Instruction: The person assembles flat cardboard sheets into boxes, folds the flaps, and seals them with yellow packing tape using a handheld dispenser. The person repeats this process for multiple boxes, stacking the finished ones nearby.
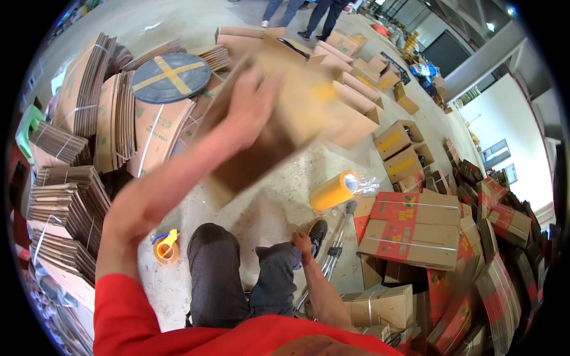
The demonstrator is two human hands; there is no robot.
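Note:
My left hand [252, 104] grips the edge of an open cardboard box [270, 127], its fingers bent over the wall. The box is tilted, raised in front of me and smeared by motion, with yellow tape across one side. Lower down, my right hand [301, 244] rests against my knee with its fingers curled; whatever it may hold is hidden. Beyond that knee, a stack of yellow tape rolls [332, 191] in clear film lies on the floor. To the left of my legs is an orange tape dispenser [166, 248] with a roll in it.
Bundled flat cartons [65, 202] are piled at left, a round grey lid [171, 78] on some. Open boxes [356, 107] stand in rows ahead. Folded red-and-brown cartons [409, 231] and a metal-legged stand [333, 252] are at right. People's legs [320, 18] show at the far edge.

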